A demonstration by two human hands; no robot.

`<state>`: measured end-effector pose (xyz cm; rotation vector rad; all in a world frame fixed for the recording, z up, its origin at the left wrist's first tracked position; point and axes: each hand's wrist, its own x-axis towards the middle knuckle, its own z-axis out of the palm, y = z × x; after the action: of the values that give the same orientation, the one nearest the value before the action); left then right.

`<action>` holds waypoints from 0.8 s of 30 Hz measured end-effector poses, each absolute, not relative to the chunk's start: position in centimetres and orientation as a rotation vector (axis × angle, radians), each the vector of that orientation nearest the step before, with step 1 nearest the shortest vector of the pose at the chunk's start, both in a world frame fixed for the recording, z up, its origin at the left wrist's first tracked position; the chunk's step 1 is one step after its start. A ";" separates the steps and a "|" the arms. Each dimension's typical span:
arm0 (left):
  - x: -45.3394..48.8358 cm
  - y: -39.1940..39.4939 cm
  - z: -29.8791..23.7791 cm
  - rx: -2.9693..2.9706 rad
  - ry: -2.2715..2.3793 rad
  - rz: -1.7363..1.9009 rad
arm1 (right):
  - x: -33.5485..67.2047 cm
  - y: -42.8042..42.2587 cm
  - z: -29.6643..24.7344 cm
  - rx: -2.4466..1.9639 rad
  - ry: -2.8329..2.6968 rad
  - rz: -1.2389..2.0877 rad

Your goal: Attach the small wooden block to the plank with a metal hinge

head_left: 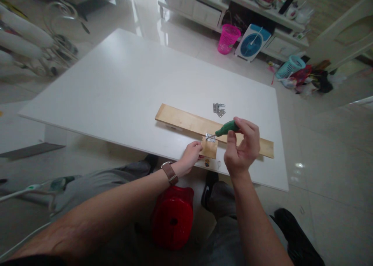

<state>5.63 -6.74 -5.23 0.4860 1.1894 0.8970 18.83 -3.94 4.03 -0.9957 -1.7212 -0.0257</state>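
My right hand [242, 147] is closed around a green-handled screwdriver [227, 129]. Its tip rests on a small metal hinge [210, 137] that joins a long wooden board [186, 121] to a small wooden block [210, 148]. My left hand [190, 155], with a watch on the wrist, grips the left edge of that small block and presses it against the white table [122, 87]. Both pieces of wood lie near the table's front edge.
A few spare metal hinges [218, 109] lie on the table behind the board. A red stool [173, 215] stands between my legs. A pink basket [228, 38], a fan [251, 43] and a teal basket [290, 66] stand on the floor beyond the table.
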 end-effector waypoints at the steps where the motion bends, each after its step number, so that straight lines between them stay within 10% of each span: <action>1: 5.6 -6.7 -5.2 0.491 1.190 0.898 | 18.9 -4.0 4.1 -1.014 -1.703 -0.061; 24: 5.7 -6.6 -4.5 0.478 1.225 0.880 | 18.9 -3.9 4.2 -1.015 -1.667 -0.134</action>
<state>5.72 -6.64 -4.45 0.4779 1.2254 0.8801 18.89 -3.90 4.23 -1.0146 -1.6674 -0.1344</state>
